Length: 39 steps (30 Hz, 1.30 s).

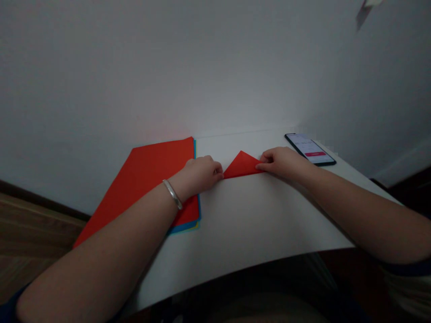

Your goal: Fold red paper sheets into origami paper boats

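A small red sheet of paper folded into a triangle (pixel 241 165) lies on the white table, its peak pointing to the wall. My left hand (pixel 204 172), with a silver bangle at the wrist, has its fingers closed at the triangle's left corner. The right corner is pinched between the thumb and fingers of my right hand (pixel 278 162). Beneath my left forearm is a stack of coloured paper (pixel 151 168), red on top, with blue and yellow edges showing at its right and front.
A phone (pixel 310 149) with its screen lit lies at the right, just beyond my right wrist. The white table (pixel 256 215) meets a pale wall (pixel 215 67) at the back, and its front edge curves close to my body. Wooden furniture (pixel 30 229) stands at the far left.
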Motion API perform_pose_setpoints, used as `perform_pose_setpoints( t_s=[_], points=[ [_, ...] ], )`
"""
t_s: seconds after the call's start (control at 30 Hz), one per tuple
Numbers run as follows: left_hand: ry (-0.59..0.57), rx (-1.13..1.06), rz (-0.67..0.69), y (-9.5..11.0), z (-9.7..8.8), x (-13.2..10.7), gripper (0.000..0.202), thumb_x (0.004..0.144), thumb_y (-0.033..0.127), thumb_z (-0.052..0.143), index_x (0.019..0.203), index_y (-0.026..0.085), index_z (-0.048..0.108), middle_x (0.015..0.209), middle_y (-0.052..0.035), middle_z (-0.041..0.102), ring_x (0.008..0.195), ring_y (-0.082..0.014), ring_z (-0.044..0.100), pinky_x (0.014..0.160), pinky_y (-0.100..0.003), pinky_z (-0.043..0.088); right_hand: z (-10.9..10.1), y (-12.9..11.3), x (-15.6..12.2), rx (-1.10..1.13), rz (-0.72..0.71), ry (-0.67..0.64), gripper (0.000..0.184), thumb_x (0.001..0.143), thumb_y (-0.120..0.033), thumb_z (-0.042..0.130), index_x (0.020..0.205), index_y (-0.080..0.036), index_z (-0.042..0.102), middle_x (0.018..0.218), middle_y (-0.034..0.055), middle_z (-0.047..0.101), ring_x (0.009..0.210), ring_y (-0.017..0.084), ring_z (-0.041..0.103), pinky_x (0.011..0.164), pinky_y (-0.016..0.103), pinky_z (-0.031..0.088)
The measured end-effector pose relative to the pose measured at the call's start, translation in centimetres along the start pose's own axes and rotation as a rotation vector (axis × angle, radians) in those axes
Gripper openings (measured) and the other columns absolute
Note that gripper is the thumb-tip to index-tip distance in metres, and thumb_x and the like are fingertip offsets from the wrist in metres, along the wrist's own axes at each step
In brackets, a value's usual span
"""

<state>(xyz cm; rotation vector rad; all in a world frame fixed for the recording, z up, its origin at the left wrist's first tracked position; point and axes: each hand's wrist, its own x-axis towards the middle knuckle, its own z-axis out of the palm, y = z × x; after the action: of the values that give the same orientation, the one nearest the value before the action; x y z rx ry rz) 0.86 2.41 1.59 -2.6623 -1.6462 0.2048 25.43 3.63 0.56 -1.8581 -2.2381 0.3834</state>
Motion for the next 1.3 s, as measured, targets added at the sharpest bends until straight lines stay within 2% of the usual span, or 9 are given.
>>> perform_pose_setpoints(
  t_s=[0.07, 0.2, 0.27, 0.4, 0.63, 0.83, 0.97, 1.3],
  points=[
    [0.043, -0.019, -0.006, 0.1, 0.2, -0.1, 0.028, 0.094, 0.033, 0.045, 0.099, 0.021, 0.07, 0.103, -0.0084, 0.068, 0.088, -0.0223, 0.064, 0.072, -0.03, 0.045, 0.1, 0.0, -0.1, 0.012, -0.002, 0.014, 0.019, 0.08, -0.036, 0.066, 0.067, -0.022, 0.063, 0.067, 0.0001, 0.064, 0.061, 0.015, 0.053, 0.057, 0.03, 0.032],
    [0.287, 0.014, -0.017, 0.7, 1.0, -0.1, 0.027, 0.093, 0.022, 0.042, 0.102, 0.018, 0.067, 0.101, -0.0091, 0.067, 0.091, -0.0246, 0.064, 0.074, -0.034, 0.044, 0.4, 0.0, -0.2, 0.036, -0.015, 0.073, 0.019, 0.081, -0.036, 0.065, 0.069, -0.022, 0.063, 0.067, 0.0005, 0.064, 0.061, 0.015, 0.053, 0.058, 0.03, 0.033],
    [0.335, -0.056, -0.043, 1.2, 1.3, -0.1, 0.025, 0.091, 0.019, 0.045, 0.103, 0.017, 0.066, 0.102, -0.0086, 0.067, 0.09, -0.0229, 0.064, 0.074, -0.034, 0.043, 0.4, 0.0, -0.3, 0.04, -0.019, 0.081, 0.02, 0.081, -0.036, 0.065, 0.068, -0.021, 0.063, 0.067, 0.0007, 0.064, 0.061, 0.014, 0.053, 0.058, 0.03, 0.033],
    [0.303, -0.144, -0.129, 1.7, 1.6, 0.1, 0.023, 0.092, 0.023, 0.047, 0.095, 0.018, 0.069, 0.096, -0.0081, 0.07, 0.089, -0.0231, 0.064, 0.073, -0.034, 0.043, 0.3, -0.2, -0.3, 0.006, -0.012, 0.079, 0.021, 0.082, -0.037, 0.065, 0.068, -0.021, 0.063, 0.065, 0.0008, 0.063, 0.06, 0.015, 0.051, 0.057, 0.03, 0.031],
    [0.284, -0.123, -0.199, 1.7, 1.3, 0.1, 0.031, 0.095, 0.034, 0.044, 0.091, 0.019, 0.071, 0.095, -0.0096, 0.072, 0.092, -0.0272, 0.065, 0.075, -0.037, 0.043, 0.2, -0.3, -0.3, -0.035, 0.0, 0.076, 0.023, 0.082, -0.038, 0.064, 0.067, -0.022, 0.061, 0.066, 0.0014, 0.062, 0.061, 0.015, 0.051, 0.057, 0.031, 0.03],
    [0.264, -0.082, -0.225, 1.9, 1.4, 0.3, 0.033, 0.096, 0.035, 0.043, 0.095, 0.018, 0.071, 0.097, -0.0108, 0.072, 0.094, -0.0295, 0.065, 0.075, -0.039, 0.045, 0.3, -0.3, -0.2, -0.044, -0.008, 0.078, 0.024, 0.082, -0.038, 0.063, 0.065, -0.022, 0.058, 0.064, 0.0008, 0.061, 0.06, 0.015, 0.05, 0.056, 0.031, 0.03],
    [0.253, -0.027, -0.224, 1.8, 1.6, 0.4, 0.035, 0.098, 0.036, 0.041, 0.098, 0.018, 0.071, 0.104, -0.0125, 0.069, 0.102, -0.0311, 0.062, 0.078, -0.041, 0.046, 0.4, -0.2, 0.0, -0.027, -0.017, 0.08, 0.025, 0.082, -0.038, 0.063, 0.063, -0.022, 0.058, 0.062, 0.0002, 0.059, 0.059, 0.015, 0.049, 0.056, 0.031, 0.03],
    [0.255, 0.06, -0.232, 1.8, 2.2, 0.6, 0.038, 0.1, 0.036, 0.038, 0.109, 0.013, 0.068, 0.114, -0.0175, 0.06, 0.112, -0.0328, 0.055, 0.086, -0.043, 0.047, 0.2, -0.4, -0.2, 0.0, 0.009, 0.061, 0.025, 0.081, -0.037, 0.065, 0.062, -0.022, 0.057, 0.062, 0.0002, 0.06, 0.059, 0.015, 0.05, 0.057, 0.031, 0.03]
  ],
)
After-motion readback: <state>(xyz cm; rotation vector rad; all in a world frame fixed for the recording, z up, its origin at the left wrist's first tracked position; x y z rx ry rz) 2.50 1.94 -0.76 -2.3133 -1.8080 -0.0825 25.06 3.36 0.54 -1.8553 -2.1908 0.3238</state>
